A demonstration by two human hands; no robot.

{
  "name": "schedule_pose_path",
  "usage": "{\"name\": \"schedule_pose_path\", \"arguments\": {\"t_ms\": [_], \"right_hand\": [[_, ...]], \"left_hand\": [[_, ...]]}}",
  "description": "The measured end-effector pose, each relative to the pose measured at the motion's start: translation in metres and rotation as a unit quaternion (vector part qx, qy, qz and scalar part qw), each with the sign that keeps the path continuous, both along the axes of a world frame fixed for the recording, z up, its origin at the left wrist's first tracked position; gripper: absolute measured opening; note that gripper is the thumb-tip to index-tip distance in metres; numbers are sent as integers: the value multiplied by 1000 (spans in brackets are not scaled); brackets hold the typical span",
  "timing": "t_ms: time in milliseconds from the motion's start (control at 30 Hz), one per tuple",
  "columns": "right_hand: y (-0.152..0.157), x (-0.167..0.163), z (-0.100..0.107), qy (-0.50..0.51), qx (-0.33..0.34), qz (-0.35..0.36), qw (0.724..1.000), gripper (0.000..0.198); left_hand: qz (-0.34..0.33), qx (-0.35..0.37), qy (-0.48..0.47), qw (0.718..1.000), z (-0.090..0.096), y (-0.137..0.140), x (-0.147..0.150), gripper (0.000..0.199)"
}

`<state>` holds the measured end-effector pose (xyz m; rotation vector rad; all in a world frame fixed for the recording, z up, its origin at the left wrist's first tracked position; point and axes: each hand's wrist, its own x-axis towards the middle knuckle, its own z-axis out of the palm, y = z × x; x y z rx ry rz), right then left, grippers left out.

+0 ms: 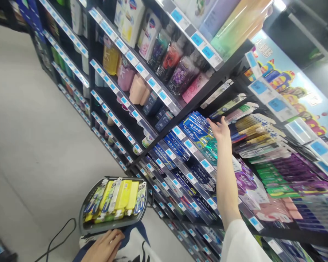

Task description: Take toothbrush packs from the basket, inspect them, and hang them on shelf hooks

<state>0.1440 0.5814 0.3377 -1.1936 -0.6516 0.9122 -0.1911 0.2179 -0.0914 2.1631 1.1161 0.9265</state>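
My right hand [220, 130] reaches up to the shelf with its fingers apart and nothing visible in them. It is beside a stack of blue toothpaste boxes [194, 129] and just below hanging toothbrush packs [242, 112]. Green toothpaste boxes [210, 151] lie close by my wrist. Low in the view, my left hand [105, 246] shows its back, fingers mostly stretched and close together; its palm is hidden. Just past its fingers stands a dark shopping basket [83, 225], holding yellow pouches [123, 194] and several packs that look like toothbrushes [140, 200].
Bottles of body wash [180, 74] line the upper shelves at the left. More toothbrush packs [278, 171] hang at the right. Shelf edges with blue price tags [191, 145] slope across the view. A black cable [58, 234] loops over the grey floor [30, 138].
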Motion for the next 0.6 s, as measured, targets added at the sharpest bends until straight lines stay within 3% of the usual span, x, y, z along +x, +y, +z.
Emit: {"name": "schedule_pose_path", "arguments": {"t_ms": [133, 233, 300, 367, 467, 533, 600], "right_hand": [[-65, -33, -5, -66, 42, 75, 994, 44], [-121, -52, -24, -133, -20, 117, 984, 31], [-151, -58, -49, -173, -87, 211, 958, 33], [-173, -61, -88, -191, -171, 369, 893, 43], [-193, -65, -176, -219, -299, 565, 737, 54], [-206, -68, -247, -327, -370, 566, 660, 49], [-222, -72, -315, -472, -442, 497, 579, 41]], "left_hand": [[-36, -57, 59, 996, 19, 5, -6, 27], [-58, -106, 103, 987, 40, 8, -6, 31], [-83, -129, 132, 979, 49, 9, -3, 30], [-114, -144, 154, 971, 53, 9, -2, 29], [-134, -159, 186, 960, 52, 6, 0, 29], [-146, -171, 209, 952, 51, 4, 0, 26], [-156, -191, 234, 941, 50, 1, 0, 24]]}}
